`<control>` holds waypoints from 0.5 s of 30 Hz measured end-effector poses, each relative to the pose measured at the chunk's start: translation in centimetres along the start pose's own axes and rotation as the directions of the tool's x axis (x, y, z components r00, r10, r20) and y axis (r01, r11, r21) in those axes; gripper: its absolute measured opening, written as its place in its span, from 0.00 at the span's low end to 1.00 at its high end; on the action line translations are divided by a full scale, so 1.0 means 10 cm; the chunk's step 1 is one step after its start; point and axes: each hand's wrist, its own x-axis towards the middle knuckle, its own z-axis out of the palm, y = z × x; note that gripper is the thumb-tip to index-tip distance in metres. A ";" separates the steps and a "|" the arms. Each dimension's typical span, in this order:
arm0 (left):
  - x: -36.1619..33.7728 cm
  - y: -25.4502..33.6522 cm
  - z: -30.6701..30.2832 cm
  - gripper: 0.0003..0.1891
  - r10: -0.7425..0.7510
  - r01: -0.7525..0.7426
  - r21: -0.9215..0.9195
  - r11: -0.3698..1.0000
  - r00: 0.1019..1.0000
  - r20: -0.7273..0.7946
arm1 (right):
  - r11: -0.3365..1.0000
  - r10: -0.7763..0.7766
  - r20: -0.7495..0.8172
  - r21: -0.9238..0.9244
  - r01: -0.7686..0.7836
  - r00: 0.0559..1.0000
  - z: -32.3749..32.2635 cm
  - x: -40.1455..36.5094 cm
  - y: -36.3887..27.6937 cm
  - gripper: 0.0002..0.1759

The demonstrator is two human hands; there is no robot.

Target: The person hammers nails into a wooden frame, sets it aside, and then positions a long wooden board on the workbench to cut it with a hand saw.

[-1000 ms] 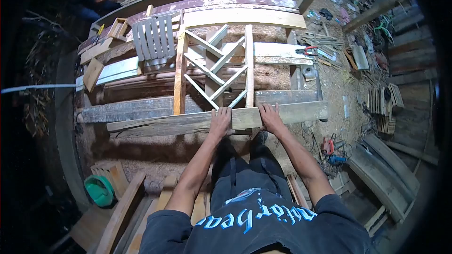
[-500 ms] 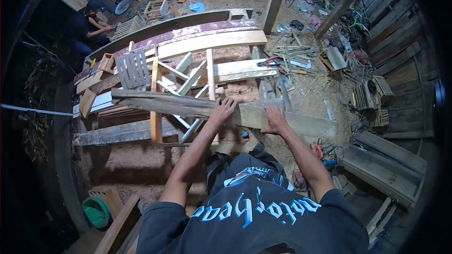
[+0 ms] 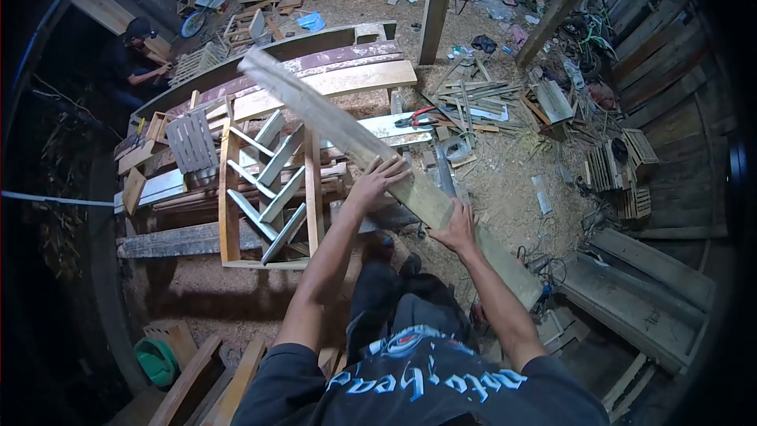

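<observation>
A long weathered wooden plank (image 3: 331, 128) slants across the view, its far end up at the left and its near end low at the right. My left hand (image 3: 380, 181) grips it around the middle, fingers over the top face. Farther down the plank, my right hand (image 3: 456, 226) has hold of it, thumb along the near edge. Left of the plank, a wooden frame with slanted pale slats (image 3: 268, 189) lies on the stacked boards. Red-handled pliers (image 3: 415, 117) rest on a white board (image 3: 394, 131) beyond the plank.
A person (image 3: 138, 63) crouches at the far left by slatted wood. A wooden post (image 3: 438, 8) stands ahead. Scrap sticks (image 3: 489, 99) litter the sawdust floor. A trough-like wooden box (image 3: 631, 300) lies at right, a power tool (image 3: 540, 264) near it, and a green plastic object (image 3: 156, 361) lower left.
The plank has swung from nearly level to a steep diagonal, its left end going up and away, its right end coming down toward me. Both hands stay on it, and the slatted frame shows more fully.
</observation>
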 end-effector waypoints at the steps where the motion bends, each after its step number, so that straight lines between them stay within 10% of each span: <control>1: 0.05 -0.09 0.08 0.46 -0.013 0.013 -0.011 1.000 1.000 0.009 | 0.998 0.025 -0.051 0.053 -0.022 0.998 0.08 0.04 0.01 0.61; 7: 0.25 -0.38 0.85 0.38 -0.275 0.284 0.007 0.959 0.936 -0.221 | 0.955 0.291 -0.034 0.077 -0.288 0.956 0.69 0.56 -0.22 0.59; 15: 0.41 -0.93 1.48 0.37 -0.421 0.418 -0.086 0.904 0.907 -0.020 | 0.879 0.473 -0.056 0.100 -0.467 0.879 1.72 0.94 -0.30 0.55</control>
